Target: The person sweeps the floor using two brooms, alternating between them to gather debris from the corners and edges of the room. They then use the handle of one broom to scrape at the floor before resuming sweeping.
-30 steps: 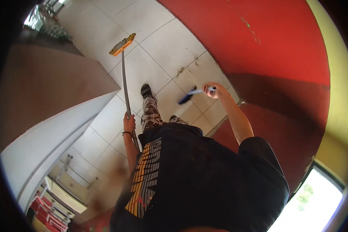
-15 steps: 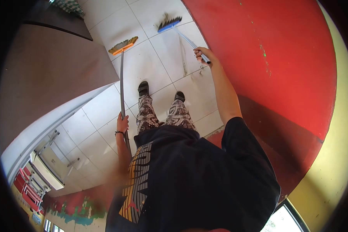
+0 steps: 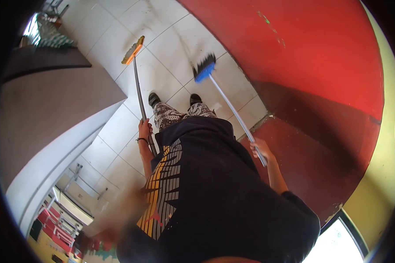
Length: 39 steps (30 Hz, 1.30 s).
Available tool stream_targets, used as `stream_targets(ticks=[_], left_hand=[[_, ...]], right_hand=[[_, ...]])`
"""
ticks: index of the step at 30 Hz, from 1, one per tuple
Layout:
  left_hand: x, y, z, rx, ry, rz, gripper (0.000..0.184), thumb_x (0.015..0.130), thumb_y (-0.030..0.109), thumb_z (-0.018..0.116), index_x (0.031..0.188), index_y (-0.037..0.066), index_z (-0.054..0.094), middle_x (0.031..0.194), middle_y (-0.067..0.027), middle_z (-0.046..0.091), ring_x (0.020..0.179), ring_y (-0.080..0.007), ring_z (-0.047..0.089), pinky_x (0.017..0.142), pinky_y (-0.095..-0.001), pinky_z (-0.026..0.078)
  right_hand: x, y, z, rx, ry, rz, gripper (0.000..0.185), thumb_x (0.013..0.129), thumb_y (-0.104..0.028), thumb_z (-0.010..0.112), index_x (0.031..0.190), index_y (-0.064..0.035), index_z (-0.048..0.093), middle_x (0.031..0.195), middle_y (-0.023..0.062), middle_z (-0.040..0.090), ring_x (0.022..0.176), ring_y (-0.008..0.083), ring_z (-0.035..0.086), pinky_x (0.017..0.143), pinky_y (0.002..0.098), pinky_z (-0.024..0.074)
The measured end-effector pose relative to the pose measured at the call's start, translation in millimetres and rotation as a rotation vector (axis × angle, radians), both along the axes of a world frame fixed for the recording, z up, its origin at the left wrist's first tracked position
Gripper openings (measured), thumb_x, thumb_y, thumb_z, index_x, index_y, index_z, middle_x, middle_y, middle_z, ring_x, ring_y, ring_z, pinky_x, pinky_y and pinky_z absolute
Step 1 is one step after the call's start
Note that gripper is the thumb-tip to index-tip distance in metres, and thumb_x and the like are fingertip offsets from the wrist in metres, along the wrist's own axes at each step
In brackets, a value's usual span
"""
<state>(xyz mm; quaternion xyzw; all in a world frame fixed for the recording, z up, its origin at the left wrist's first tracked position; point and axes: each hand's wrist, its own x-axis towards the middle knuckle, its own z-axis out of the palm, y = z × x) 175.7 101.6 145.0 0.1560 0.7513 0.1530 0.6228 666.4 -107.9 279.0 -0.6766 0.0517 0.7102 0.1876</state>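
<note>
My left hand [image 3: 145, 128] is wrapped round the dark handle of a broom with an orange head [image 3: 134, 50], whose bristles point up and away over the tiled floor. A blue broom [image 3: 205, 69] with black bristles slants across the view, and my right hand [image 3: 260, 148] is closed round the upper end of its light handle. Faint streaks of dirt mark the tiles near the blue head. Both my feet, in dark sandals, stand on the tiles between the two handles.
A red wall [image 3: 303, 52] with a yellow edge rises on the right. A brown tabletop [image 3: 57, 101] with a white side is on the left. Red chairs [image 3: 55, 228] stand at the lower left, and a checkered cloth [image 3: 52, 35] lies at the upper left.
My right hand has drawn back towards my body, and the blue broom head has moved down and nearer my feet. My left hand still holds the orange broom.
</note>
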Motion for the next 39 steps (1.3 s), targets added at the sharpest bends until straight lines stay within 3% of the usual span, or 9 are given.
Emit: stream_targets(ticks=[6, 14, 17, 19, 24, 30, 32, 34, 39], left_hand=[[29, 29, -3, 0.026, -0.093, 0.008, 0.010, 0.088, 0.023, 0.049, 0.087, 0.016, 0.042, 0.054, 0.0044, 0.036, 0.039, -0.0077, 0.037, 0.033, -0.0240, 0.031], [30, 101, -1, 0.038, -0.216, -0.019, 0.012, 0.088, 0.022, 0.051, 0.089, 0.016, 0.040, 0.053, 0.0056, 0.032, 0.039, -0.0068, 0.034, 0.034, -0.0232, 0.026], [14, 155, -21, 0.056, -0.141, -0.152, 0.022, 0.087, 0.023, 0.052, 0.105, 0.014, 0.044, 0.053, 0.0042, 0.035, 0.039, -0.0081, 0.037, 0.032, -0.0256, 0.030], [3, 201, -39, 0.123, -0.041, -0.306, 0.026, 0.084, 0.024, 0.053, 0.105, 0.011, 0.045, 0.056, 0.0010, 0.042, 0.040, -0.0110, 0.041, 0.033, -0.0278, 0.036], [-18, 320, -80, 0.241, 0.183, -0.577, 0.041, 0.079, 0.027, 0.055, 0.113, 0.005, 0.047, 0.080, -0.0154, 0.061, 0.060, -0.0272, 0.061, 0.049, -0.0368, 0.050], [-68, 480, -161, 0.250, 0.331, -0.786, 0.049, 0.078, 0.028, 0.055, 0.120, 0.005, 0.045, 0.102, -0.0204, 0.059, 0.080, -0.0333, 0.063, 0.067, -0.0400, 0.052], [-66, 514, -126, 0.159, 0.280, -0.664, 0.052, 0.078, 0.029, 0.054, 0.124, 0.005, 0.043, 0.107, -0.0212, 0.058, 0.092, -0.0360, 0.059, 0.080, -0.0417, 0.048], [-85, 521, -154, 0.260, 0.368, -0.729, 0.053, 0.079, 0.028, 0.053, 0.126, 0.007, 0.042, 0.110, -0.0215, 0.056, 0.100, -0.0377, 0.055, 0.087, -0.0427, 0.044], [-96, 546, -96, 0.314, 0.665, -0.923, 0.040, 0.084, 0.028, 0.049, 0.119, 0.010, 0.046, 0.101, -0.0228, 0.059, 0.093, -0.0402, 0.057, 0.081, -0.0466, 0.046]], right_hand=[[10, -68, 30, -0.220, -0.136, -0.108, 0.007, 0.079, -0.006, 0.052, 0.085, -0.0017, 0.053, 0.059, 0.0015, 0.045, 0.041, 0.0068, 0.039, 0.034, 0.0215, 0.0319], [26, 26, -168, -0.424, 0.005, -0.232, 0.014, 0.074, 0.000, 0.053, 0.064, -0.0059, 0.044, 0.050, -0.0002, 0.046, 0.041, 0.0073, 0.048, 0.034, 0.0185, 0.0384], [16, 136, -202, -0.482, 0.193, -0.356, 0.014, 0.070, 0.002, 0.055, 0.062, -0.0050, 0.046, 0.052, 0.0014, 0.048, 0.041, 0.0071, 0.047, 0.035, 0.0167, 0.0377], [-14, 229, -187, -0.422, 0.162, -0.007, 0.011, 0.070, 0.002, 0.057, 0.066, -0.0036, 0.048, 0.054, 0.0001, 0.049, 0.042, 0.0058, 0.048, 0.035, 0.0152, 0.0385], [-89, 416, -151, -0.348, 0.119, 0.035, 0.011, 0.072, 0.000, 0.056, 0.068, -0.0036, 0.047, 0.052, -0.0024, 0.048, 0.041, 0.0038, 0.048, 0.034, 0.0149, 0.0385], [-179, 601, -101, -0.141, 0.009, 0.178, 0.011, 0.076, -0.004, 0.057, 0.068, -0.0040, 0.049, 0.054, -0.0014, 0.052, 0.039, 0.0028, 0.048, 0.033, 0.0149, 0.0394], [-183, 626, -89, -0.084, 0.001, 0.176, 0.008, 0.075, -0.007, 0.058, 0.069, -0.0017, 0.055, 0.051, -0.0003, 0.050, 0.040, 0.0045, 0.045, 0.034, 0.0171, 0.0360], [-181, 623, -71, -0.095, -0.029, 0.131, 0.009, 0.075, -0.008, 0.058, 0.070, -0.0017, 0.055, 0.052, -0.0001, 0.050, 0.040, 0.0049, 0.045, 0.034, 0.0181, 0.0356], [-155, 579, -53, 0.044, -0.068, 0.059, 0.010, 0.079, -0.009, 0.054, 0.080, 0.0012, 0.052, 0.060, -0.0005, 0.049, 0.043, 0.0024, 0.042, 0.032, 0.0179, 0.0317]])
